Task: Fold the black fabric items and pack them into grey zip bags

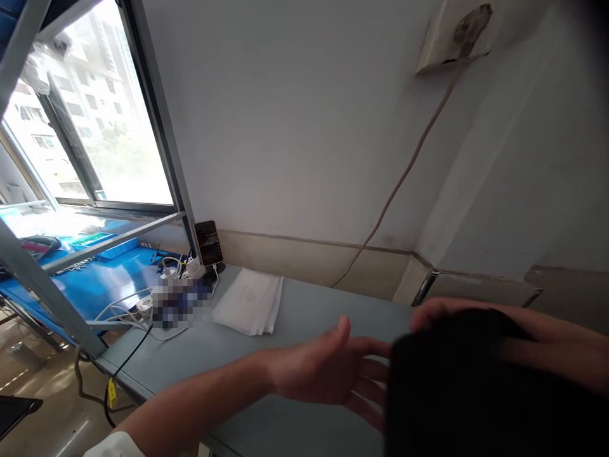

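Note:
My left hand point(323, 374) reaches across the grey table, thumb up and fingers stretched out and apart. Its fingertips come up to the left edge of a large black object point(438, 400), and whether they touch it I cannot tell. My right hand point(556, 336) grips that object by its upper part, with fingers behind and over the top edge and the thumb in front. The black object is dark and partly blurred, fills the lower right, and its kind cannot be made out. A stack of translucent white plastic sleeves or bags point(248, 301) lies beyond my left hand.
On the grey table point(200, 362), a phone point(208, 242) stands upright by the wall, near white chargers and cables point(193, 268). A metal frame post point(47, 285) rises at the left, before a blue table point(124, 273). A cable point(412, 162) hangs from a wall socket.

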`<state>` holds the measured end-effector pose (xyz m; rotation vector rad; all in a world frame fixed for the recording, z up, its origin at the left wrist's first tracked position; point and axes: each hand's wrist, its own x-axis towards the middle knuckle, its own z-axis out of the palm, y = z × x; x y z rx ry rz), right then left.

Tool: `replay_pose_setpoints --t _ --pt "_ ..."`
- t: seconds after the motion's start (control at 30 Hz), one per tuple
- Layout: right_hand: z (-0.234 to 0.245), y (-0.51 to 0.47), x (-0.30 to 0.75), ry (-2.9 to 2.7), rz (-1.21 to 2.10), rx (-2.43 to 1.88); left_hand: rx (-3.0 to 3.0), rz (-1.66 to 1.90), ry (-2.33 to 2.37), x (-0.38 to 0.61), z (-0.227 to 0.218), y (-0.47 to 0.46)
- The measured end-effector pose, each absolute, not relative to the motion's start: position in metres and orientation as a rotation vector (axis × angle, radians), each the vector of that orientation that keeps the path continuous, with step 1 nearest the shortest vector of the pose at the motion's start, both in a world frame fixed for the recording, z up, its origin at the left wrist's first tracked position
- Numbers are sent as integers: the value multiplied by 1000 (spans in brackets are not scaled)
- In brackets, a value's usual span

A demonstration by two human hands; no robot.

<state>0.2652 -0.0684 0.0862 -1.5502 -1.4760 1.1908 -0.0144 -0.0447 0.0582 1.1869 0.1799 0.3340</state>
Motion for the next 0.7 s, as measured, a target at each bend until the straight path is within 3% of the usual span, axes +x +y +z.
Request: replay_pose_setpoints --t 0.03,0.13,0.27,0.47,0.6,0.7 --pt "96 -58 257 -1425 1410 -1509 1145 359 240 -14 59 -43" --pt "103 -24 239 -1304 1531 -1482 1066 452 549 -17 46 -20" --pt "60 19 237 -1179 1347 -1660 1067 620 871 -26 11 24" --pt "-9 48 262 -1339 1068 -1651 1600 757 1153 -33 -33 61" --pt "-14 30 272 -1455 1202 -1740 1722 822 1198 -35 -45 79" --pt "-8 15 271 -1491 1338 -1576 1824 961 1276 -36 -45 88"
